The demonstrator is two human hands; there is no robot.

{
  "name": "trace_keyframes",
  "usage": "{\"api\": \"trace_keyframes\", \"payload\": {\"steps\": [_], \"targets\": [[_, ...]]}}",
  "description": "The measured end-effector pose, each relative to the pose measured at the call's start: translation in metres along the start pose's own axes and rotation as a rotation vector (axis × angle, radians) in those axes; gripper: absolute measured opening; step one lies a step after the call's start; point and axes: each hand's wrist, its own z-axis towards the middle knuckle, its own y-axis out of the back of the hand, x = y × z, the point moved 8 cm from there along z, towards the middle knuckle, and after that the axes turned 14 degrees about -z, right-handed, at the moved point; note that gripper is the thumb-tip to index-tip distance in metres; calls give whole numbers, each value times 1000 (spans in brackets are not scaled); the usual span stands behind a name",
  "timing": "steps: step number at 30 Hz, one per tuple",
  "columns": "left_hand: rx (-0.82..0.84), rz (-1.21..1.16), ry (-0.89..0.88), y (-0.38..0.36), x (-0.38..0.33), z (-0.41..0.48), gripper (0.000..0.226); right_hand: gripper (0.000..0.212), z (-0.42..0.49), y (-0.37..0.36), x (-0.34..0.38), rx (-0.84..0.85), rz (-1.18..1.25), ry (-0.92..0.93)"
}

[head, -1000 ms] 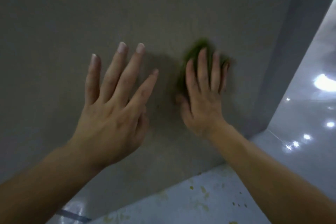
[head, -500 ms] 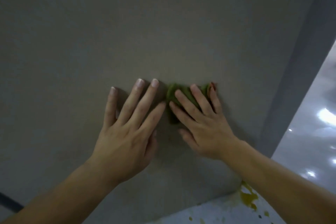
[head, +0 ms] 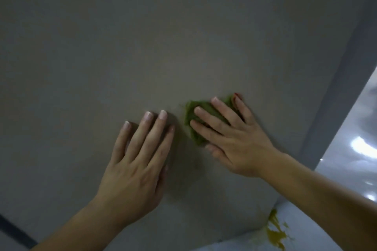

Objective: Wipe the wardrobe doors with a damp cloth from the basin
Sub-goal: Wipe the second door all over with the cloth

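Note:
A plain grey-beige wardrobe door (head: 163, 47) fills most of the view. My right hand (head: 230, 138) presses a bunched green cloth (head: 193, 120) flat against the door with straight, spread fingers; much of the cloth is hidden under the palm. Just left of the cloth, my left hand (head: 138, 159) rests flat on the door with straight fingers and holds nothing. The two hands lie close together without touching.
The door's right edge (head: 334, 108) runs down as a darker grey strip. Beyond it lies a glossy pale floor (head: 357, 149) with light reflections. A yellow stain (head: 275, 232) marks the floor at the door's lower right corner.
A second ago my right hand held the cloth with fingers pointing up; it has since turned and slid left toward my left hand. The view tilted upward, so both hands sit lower in frame.

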Motion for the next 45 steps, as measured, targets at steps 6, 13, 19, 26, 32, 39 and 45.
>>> {"api": "trace_keyframes", "payload": {"steps": [6,13,19,26,32,39,45], "targets": [[38,-22,14,0,4,-7,83,66,104,57,-48,-102,46,-238],[61,-51,92,0,14,-33,82,63,63,34,4,-58,-92,231],[45,-78,137,-1,13,-35,88,63,152,77,-36,-142,-22,-118],[54,-92,155,-4,6,-32,80,66,-8,-4,30,8,-92,97],[44,-104,82,-12,-19,-6,78,62,38,25,-84,-153,43,-595],[66,-58,36,-28,-30,-10,78,65,-48,-28,29,2,35,-266],[133,-52,-8,-45,-39,-25,73,62,-13,-2,-67,-171,124,-698]]}}
